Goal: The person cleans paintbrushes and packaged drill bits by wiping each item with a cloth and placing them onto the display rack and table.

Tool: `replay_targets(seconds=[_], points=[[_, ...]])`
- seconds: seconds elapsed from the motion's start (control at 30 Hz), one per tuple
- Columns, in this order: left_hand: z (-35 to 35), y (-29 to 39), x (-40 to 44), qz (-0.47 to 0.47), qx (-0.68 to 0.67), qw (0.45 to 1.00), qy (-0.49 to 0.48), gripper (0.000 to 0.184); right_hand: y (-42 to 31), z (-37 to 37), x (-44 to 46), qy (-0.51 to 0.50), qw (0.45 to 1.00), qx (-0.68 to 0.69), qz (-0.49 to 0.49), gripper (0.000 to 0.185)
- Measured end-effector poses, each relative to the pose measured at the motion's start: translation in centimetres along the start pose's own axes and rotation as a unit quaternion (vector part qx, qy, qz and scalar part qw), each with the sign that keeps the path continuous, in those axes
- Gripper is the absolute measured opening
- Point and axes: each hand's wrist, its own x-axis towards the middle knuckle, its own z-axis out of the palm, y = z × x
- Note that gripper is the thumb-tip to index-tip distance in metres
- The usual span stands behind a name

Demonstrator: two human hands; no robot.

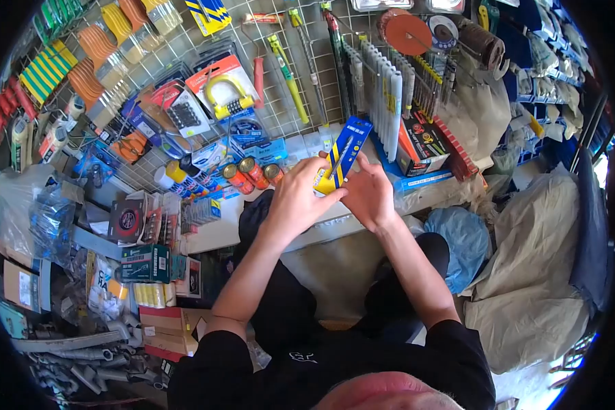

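A flat blue-and-yellow carded pack is held up in front of me, tilted with its top to the right. The slim dark tool shown on it is too small to name surely. My left hand is closed on the pack's lower left edge, thumb across its bottom. Close to the pack's right side is my right hand, its fingers apart and loosely curved. Whether those fingertips touch the card I cannot tell. Behind the hands, several small orange cans stand on the white shelf.
A wire grid carries paintbrushes, a yellow shackle lock and similar blue-and-yellow packs. White tubes hang at right. Boxes are stacked left. A beige cloth cover lies right.
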Motion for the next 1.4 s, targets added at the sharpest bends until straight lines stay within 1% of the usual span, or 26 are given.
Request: replay_targets(seconds=[0.03,0.07,0.1,0.13,0.17,0.2,0.23,0.27,0.33,0.4,0.47,0.53,0.6,0.67,0.73,0.87,0.97,1.0,1.03,1.07,1.13,1.17,1.27,1.33,1.4], points=[[0.2,0.1,-0.4,-0.076,-0.042,0.996,-0.026,0.045,0.2,0.1,0.0,-0.006,1.000,-0.013,-0.003,0.051],[0.0,0.0,-0.6,-0.075,-0.037,0.996,-0.022,0.045,0.5,0.3,0.1,-0.015,1.000,-0.025,-0.007,0.052],[-0.3,-0.2,-0.7,-0.043,-0.030,0.998,-0.020,0.045,0.5,0.0,-0.1,-0.007,0.996,-0.088,0.002,0.064],[-0.9,-0.5,-0.6,-0.010,-0.019,1.000,-0.015,0.045,0.7,0.1,-0.1,-0.021,0.996,-0.090,0.001,0.064],[-2.0,-0.7,-0.6,0.019,0.001,1.000,0.004,0.047,0.8,0.2,-0.1,-0.019,0.996,-0.087,0.003,0.071],[-3.9,-0.1,-0.1,0.023,0.010,1.000,0.017,0.047,0.7,0.3,-0.1,-0.015,0.996,-0.085,0.004,0.079],[-6.1,0.9,0.2,0.031,0.031,0.998,0.046,0.050,0.5,-0.1,0.0,-0.029,0.994,-0.103,0.000,0.086],[-8.2,2.1,0.6,0.037,0.051,0.995,0.072,0.052,0.1,0.0,0.1,-0.038,0.994,-0.107,-0.002,0.086],[-12.7,3.7,3.0,0.065,0.095,0.972,0.206,0.057,-0.3,0.3,0.1,-0.030,0.988,-0.151,-0.012,0.086],[-16.6,3.1,6.4,0.060,0.146,0.937,0.311,0.057,0.0,0.1,0.4,-0.033,0.988,-0.153,-0.010,0.085],[-19.8,2.0,10.0,-0.027,0.225,0.917,0.330,0.055,0.1,0.3,0.3,-0.029,0.990,-0.135,-0.006,0.085],[-22.1,-1.9,13.8,0.080,0.314,0.873,0.365,0.056,0.3,0.6,0.2,-0.032,0.990,-0.136,-0.005,0.085],[-23.2,-3.1,16.4,0.090,0.334,0.864,0.365,0.057,0.4,0.7,0.0,-0.038,0.989,-0.143,-0.005,0.085],[-23.3,-3.0,17.3,0.100,0.354,0.856,0.363,0.057,0.3,0.6,0.0,-0.038,0.989,-0.145,-0.004,0.085],[-22.8,-2.3,17.6,0.048,0.299,0.893,0.333,0.056,0.0,0.5,-0.1,-0.042,0.990,-0.135,0.000,0.081],[-23.2,-1.3,17.2,0.011,0.325,0.894,0.309,0.060,-0.4,0.3,-0.2,-0.046,0.991,-0.127,0.000,0.080],[-23.4,-1.0,17.2,0.005,0.325,0.900,0.291,0.061,-0.5,0.3,-0.1,-0.038,0.991,-0.130,-0.009,0.085],[-23.5,-1.1,17.3,0.000,0.329,0.902,0.281,0.062,-0.6,0.3,0.0,-0.044,0.992,-0.122,-0.008,0.081],[-23.7,-1.5,17.5,0.016,0.333,0.902,0.274,0.063,-0.6,0.3,0.0,-0.050,0.992,-0.114,-0.007,0.079],[-23.8,-1.0,17.5,0.014,0.334,0.902,0.273,0.063,-0.6,0.4,0.0,-0.049,0.992,-0.113,-0.005,0.079],[-24.0,0.2,17.6,-0.022,0.347,0.906,0.240,0.063,-0.5,0.6,-0.1,-0.052,0.992,-0.116,-0.007,0.078],[-24.1,0.0,17.7,0.007,0.347,0.906,0.242,0.064,-0.4,0.6,-0.1,-0.051,0.992,-0.116,-0.004,0.078],[-25.1,0.0,17.8,-0.001,0.372,0.902,0.219,0.064,-0.3,0.7,-0.1,-0.048,0.992,-0.114,-0.002,0.079],[-25.9,0.4,18.2,-0.006,0.374,0.901,0.221,0.063,-0.2,0.8,-0.1,-0.044,0.991,-0.126,-0.003,0.082],[-26.9,1.5,18.6,-0.084,0.339,0.924,0.153,0.062,-0.3,0.9,-0.1,-0.045,0.991,-0.125,0.000,0.082]])
